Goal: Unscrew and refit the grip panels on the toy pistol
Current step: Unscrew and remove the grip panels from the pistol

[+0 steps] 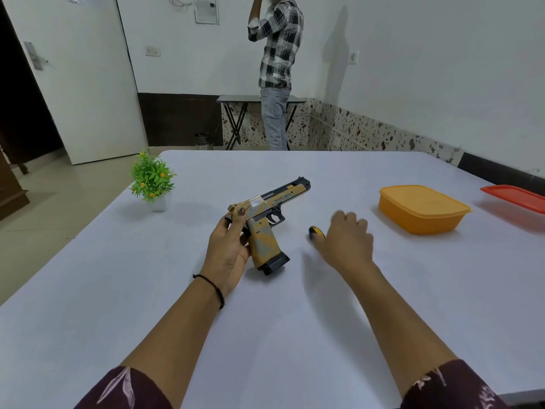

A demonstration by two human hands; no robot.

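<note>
Steadying the toy pistol (pixel 271 208) is the point to get right here. Judged from the layout, the step in hand is taking up the tool before the first grip screw is attacked.

The pistol sits at centre frame, muzzle pointing to the upper right, and its magazine base appears to rest on the white table (pixel 295 320). The left hand (pixel 228 249) holds it from the left, thumb over the rear of the slide and fingers curled round the back of the grip. The facing grip panel (pixel 264 242) is exposed.

The right hand (pixel 345 240), just right of centre, is palm down with its fingers bent over a black-and-yellow tool handle (pixel 314 231), whose end shows beside the thumb. Motion blur prevents a finding on whether the hand has closed on the handle.

Recommended: seat the tip squarely in the screw head and keep the pistol braced against the table.
</note>
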